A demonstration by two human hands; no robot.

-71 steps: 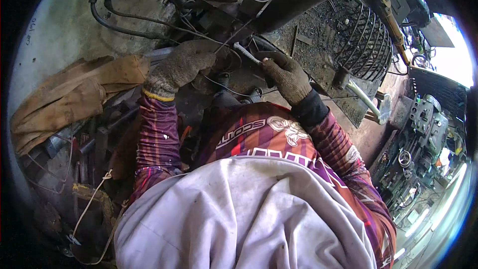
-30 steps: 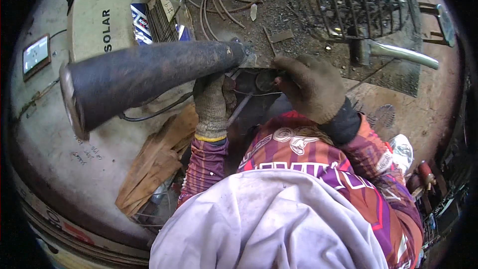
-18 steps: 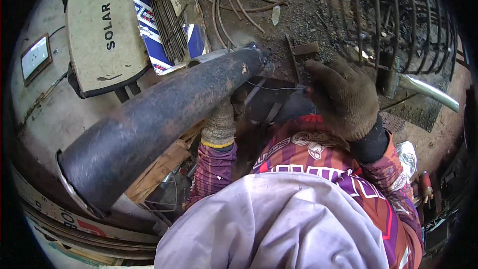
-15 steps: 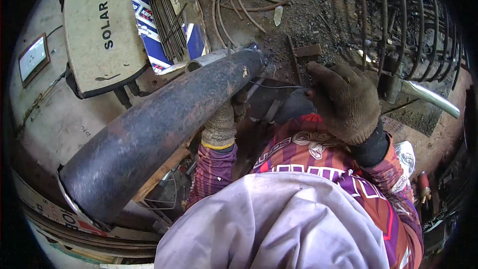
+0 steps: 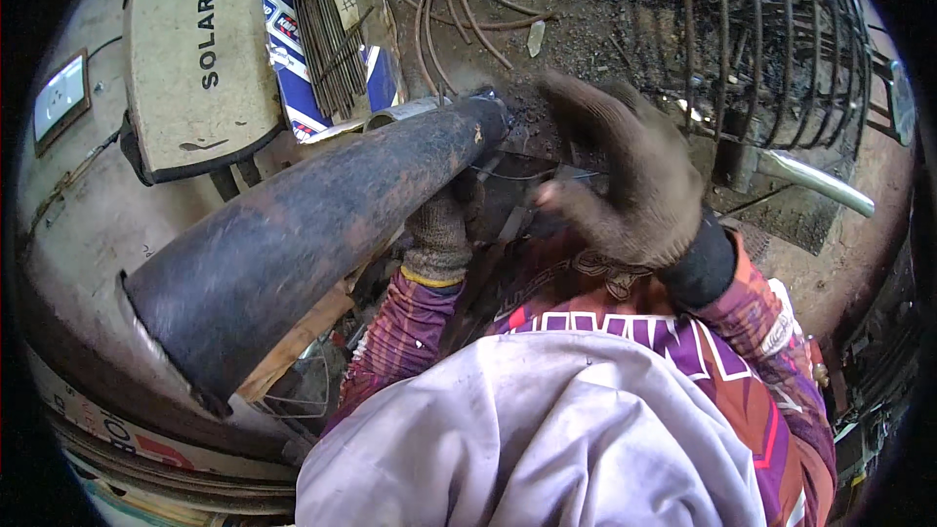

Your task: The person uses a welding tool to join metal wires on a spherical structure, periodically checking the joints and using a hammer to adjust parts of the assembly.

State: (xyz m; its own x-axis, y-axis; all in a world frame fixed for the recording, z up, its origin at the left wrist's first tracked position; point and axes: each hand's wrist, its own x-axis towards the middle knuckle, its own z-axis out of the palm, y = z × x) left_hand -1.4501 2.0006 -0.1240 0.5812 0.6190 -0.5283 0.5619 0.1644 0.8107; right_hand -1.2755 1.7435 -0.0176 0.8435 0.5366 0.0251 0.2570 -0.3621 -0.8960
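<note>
A long, dark tapered metal tube (image 5: 312, 224) slants across the view, its wide mouth at the lower left and its narrow end near the centre. My left hand (image 5: 437, 239), in a knitted work glove, reaches beneath the tube. Its fingers are mostly hidden, so its grip does not show. To the right of the narrow end is my right hand (image 5: 630, 181), gloved too, with thumb and fingers apart and nothing visible between them. A bare thumb tip pokes out of this glove. A thin dark wire or rod (image 5: 512, 177) curves between the two hands.
An opened box of thin rods (image 5: 327, 44) lies beyond the tube, beside a pale padded case (image 5: 200, 59). Bent cables (image 5: 434, 15) lie on the gritty floor. A curved-bar metal frame (image 5: 771, 49) stands at upper right, near a shiny pipe (image 5: 820, 181).
My right hand has moved left, closer to the tube's narrow end, and its thumb and fingers have spread wider. The tube and my left hand stay nearly in place; the view has shifted slightly.
</note>
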